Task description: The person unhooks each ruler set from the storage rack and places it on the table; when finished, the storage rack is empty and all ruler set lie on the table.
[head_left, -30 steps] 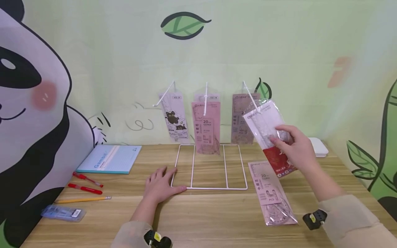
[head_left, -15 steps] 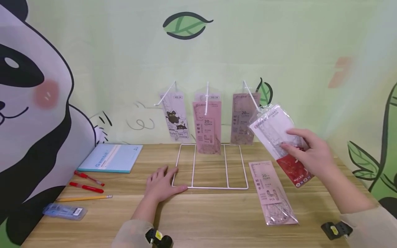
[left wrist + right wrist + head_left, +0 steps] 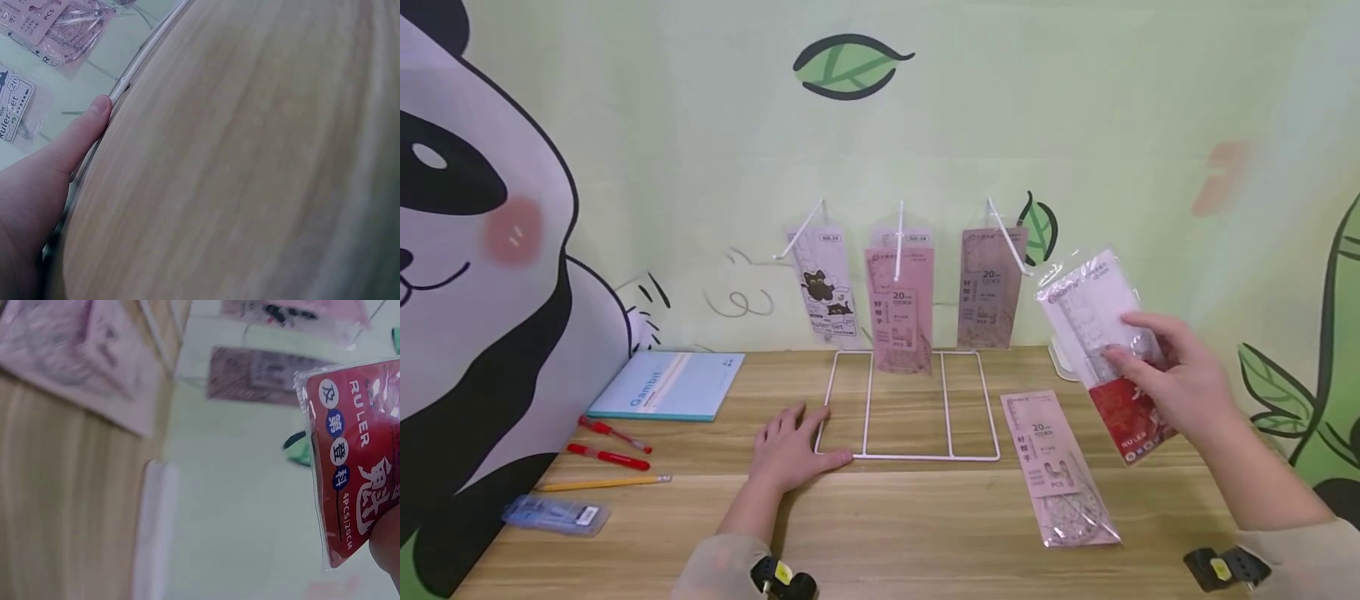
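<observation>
My right hand (image 3: 1180,379) pinches a ruler set packet (image 3: 1090,308), white above and red below, between thumb and fingers. The packet is tilted above the table, its clear top right at the tip of the right white hook (image 3: 1009,237). In the right wrist view its red end (image 3: 347,469) reads RULER. My left hand (image 3: 790,450) rests on the table at the front left corner of the white wire rack (image 3: 925,457), fingers relaxed; its thumb (image 3: 94,119) touches the wire. A pink ruler set packet (image 3: 1052,475) lies on the table below my right hand.
More packets hang from the rack's hooks: a white cat-print one (image 3: 823,283), a pink one (image 3: 901,308) and a darker pink one (image 3: 988,287). A blue notebook (image 3: 666,385), red pens (image 3: 608,456), a pencil (image 3: 602,482) and a blue case (image 3: 556,515) lie left. A white box (image 3: 1062,358) stands behind the held packet.
My right hand has moved right with the red and white packet, whose top overlapped the right hook earlier and now sits beside its tip. My left hand stays put.
</observation>
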Demonstrator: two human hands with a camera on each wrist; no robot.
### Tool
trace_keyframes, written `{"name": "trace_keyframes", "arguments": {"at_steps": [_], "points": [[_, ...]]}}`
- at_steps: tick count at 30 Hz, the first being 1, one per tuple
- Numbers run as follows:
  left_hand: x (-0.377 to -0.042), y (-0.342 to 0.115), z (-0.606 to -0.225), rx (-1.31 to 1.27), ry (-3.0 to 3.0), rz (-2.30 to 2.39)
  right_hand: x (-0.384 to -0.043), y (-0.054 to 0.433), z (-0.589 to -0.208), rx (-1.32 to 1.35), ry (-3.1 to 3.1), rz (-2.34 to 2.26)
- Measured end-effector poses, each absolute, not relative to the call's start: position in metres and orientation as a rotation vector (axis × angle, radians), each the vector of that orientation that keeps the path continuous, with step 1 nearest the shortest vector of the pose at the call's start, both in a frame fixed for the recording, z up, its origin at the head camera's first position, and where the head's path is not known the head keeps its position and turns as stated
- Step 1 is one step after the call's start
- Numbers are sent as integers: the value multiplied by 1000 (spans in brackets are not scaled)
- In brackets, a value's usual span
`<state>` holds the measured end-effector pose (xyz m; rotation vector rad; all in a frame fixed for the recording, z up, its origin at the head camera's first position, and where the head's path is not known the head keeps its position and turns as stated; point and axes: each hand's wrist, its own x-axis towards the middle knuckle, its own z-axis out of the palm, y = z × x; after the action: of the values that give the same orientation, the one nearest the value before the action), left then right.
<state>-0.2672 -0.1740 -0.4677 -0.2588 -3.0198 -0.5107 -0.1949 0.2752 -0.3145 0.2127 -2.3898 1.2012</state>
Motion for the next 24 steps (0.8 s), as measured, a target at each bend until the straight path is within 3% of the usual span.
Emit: {"name": "trace_keyframes", "arguments": {"at_steps": [11,24], "points": [[-266,-173,-465,-276,-3041,-490,-216,320,-370,0,-2726,1059],[-264,-174,-463,-274,-3047,-520,-218,338,-425,120,-2992,941]]}}
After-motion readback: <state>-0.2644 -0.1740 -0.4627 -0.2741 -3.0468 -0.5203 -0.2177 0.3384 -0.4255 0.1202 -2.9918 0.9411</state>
